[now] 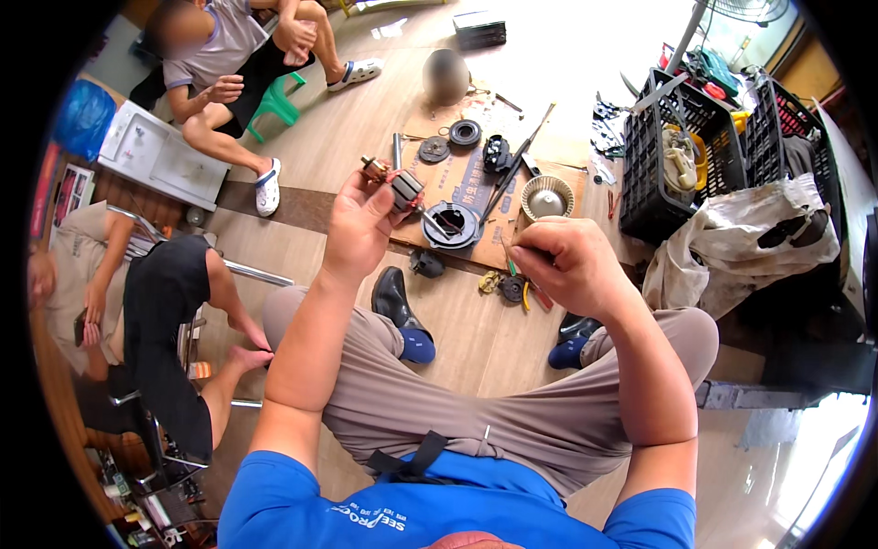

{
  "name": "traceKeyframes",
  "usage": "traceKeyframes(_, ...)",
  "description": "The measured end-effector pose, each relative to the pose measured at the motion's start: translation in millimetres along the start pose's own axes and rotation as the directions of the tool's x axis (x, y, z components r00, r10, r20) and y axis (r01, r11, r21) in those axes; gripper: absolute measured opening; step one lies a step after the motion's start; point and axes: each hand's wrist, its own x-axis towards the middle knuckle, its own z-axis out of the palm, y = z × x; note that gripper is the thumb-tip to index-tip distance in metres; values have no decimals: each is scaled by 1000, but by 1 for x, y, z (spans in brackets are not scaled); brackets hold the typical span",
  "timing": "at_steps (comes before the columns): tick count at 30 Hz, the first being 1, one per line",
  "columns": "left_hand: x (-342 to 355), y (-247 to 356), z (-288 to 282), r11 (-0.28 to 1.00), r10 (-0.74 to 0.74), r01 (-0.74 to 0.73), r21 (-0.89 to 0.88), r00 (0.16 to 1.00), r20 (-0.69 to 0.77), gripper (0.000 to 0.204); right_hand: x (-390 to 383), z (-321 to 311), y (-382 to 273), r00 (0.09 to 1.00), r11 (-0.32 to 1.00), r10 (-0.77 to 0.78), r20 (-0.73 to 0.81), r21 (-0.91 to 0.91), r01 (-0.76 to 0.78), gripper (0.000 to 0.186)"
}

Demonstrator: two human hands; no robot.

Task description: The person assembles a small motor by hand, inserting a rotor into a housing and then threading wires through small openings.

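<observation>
My left hand (355, 227) is raised and closed around a motor armature (405, 190), with its copper end up by the thumb and its shaft pointing down to the right. My right hand (581, 267) is pinched, fingertips together, level with the left and apart from it; what it holds, if anything, is too thin to make out. Beneath the armature lies a round motor housing (448, 225) with a pale rim. To its right sits a pale, finned fan wheel (547, 197). Farther off are a black ring (465, 134), a round metal disc (433, 149) and a black motor part (497, 154).
Flattened cardboard (416, 123) lies under the parts. Near my feet are a black plastic piece (426, 263) and small parts with hand tools. Black crates (651, 165) and a stained cloth (732, 242) stand at right. Two people sit at left, one on a green stool (276, 108).
</observation>
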Motion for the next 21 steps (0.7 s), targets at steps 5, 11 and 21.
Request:
traceKeyframes(5, 1, 9, -10, 941, -18, 46, -336, 996, 87, 48, 5, -8, 25, 989, 964, -91, -114, -260, 59, 15)
traceKeyframes(11, 7, 34, -15, 940, 79, -97, -326, 995, -67, 48, 10, -13, 54, 985, 966, 57, -165, -239, -96, 22)
traceKeyframes(21, -7, 17, 10, 997, 77, -73, -32, 979, 187, 55, 8, 2, 62, 960, 905, 3, 280, -409, 116, 90)
